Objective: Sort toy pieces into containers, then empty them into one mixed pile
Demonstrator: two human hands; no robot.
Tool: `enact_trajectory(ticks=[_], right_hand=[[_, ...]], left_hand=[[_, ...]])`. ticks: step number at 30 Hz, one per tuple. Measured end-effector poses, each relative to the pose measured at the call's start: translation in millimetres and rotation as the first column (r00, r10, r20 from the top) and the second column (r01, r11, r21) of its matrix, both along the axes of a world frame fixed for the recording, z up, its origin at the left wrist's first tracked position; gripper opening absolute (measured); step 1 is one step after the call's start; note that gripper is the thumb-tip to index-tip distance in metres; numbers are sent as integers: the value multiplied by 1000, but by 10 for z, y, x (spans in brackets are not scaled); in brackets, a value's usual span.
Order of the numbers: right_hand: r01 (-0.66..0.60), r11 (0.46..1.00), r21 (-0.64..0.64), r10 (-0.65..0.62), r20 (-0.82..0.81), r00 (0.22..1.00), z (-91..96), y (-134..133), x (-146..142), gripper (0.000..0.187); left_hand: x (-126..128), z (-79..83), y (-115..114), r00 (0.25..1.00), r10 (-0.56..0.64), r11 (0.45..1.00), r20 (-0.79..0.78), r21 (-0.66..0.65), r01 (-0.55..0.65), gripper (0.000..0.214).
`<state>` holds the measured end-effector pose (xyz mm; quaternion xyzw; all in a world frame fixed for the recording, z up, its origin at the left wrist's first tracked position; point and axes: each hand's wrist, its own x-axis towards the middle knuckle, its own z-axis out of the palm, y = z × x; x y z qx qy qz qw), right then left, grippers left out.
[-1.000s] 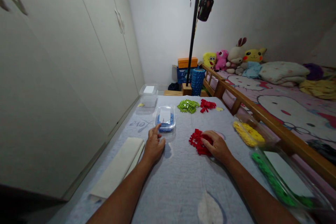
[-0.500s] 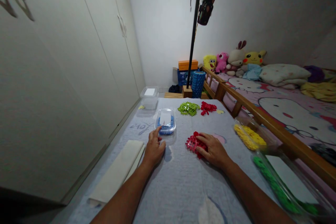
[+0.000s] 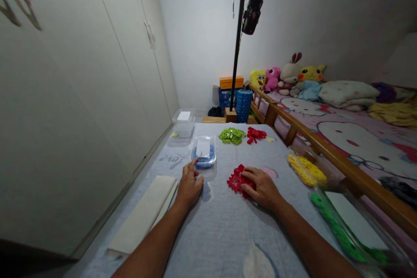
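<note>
Red pieces [image 3: 235, 181], notched at their edges, lie bunched on the pale blue cloth [image 3: 221, 234] in front of the person, right of the middle. The right hand [image 3: 262, 186] rests over their right side, fingers parted and thumb held off from them, with red showing between; whether the tips pinch a piece or only press on the heap, I cannot tell. Compared with a second ago, hand and heap sit slightly further left and the heap's outline differs, so the pieces seem to have been shuffled over the cloth rather than lifted. For the work in hand, this brings them a little nearer the left hand [image 3: 189, 186], which has stayed almost where it was. That hand holds nothing: its index finger reaches out, the others curl loosely, and the thumb stands apart. The index tip is at the near left side of a see-through box [image 3: 212, 140] holding blue pieces [image 3: 204, 165]; contact is uncertain. Beyond lie a light green pile [image 3: 232, 136] and a second red pile [image 3: 256, 134], well apart from both hands. Yellow pieces [image 3: 306, 170] and darker green pieces [image 3: 332, 221] sit boxed to the right, near the wooden bed rail [image 3: 325, 148]. A folded cream sheet [image 3: 143, 215] lies to the left.
</note>
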<state>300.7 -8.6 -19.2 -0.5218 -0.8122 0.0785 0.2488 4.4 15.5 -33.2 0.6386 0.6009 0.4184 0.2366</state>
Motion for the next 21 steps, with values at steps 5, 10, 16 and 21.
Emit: enact_trajectory(ticks=[5,10,16,21], right_hand=[[-47,999,2,47,-24,999,15,-16,-10,34],[-85,996,-9,84,-93,992,11,-11,-10,36],[48,998,32,-43,-139,989,-105,40,9,44],[-18,1000,-1,18,-68,998,-67,34,-19,42]], left_hand=[[1,6,-6,1000,-3,1000,12,2,3,66],[9,42,-34,1000,-3,1000,8,-8,3,66],[12,36,-36,1000,-2,1000,8,-5,2,67],[13,31,-35,1000,-3,1000,4,-14,3,68]])
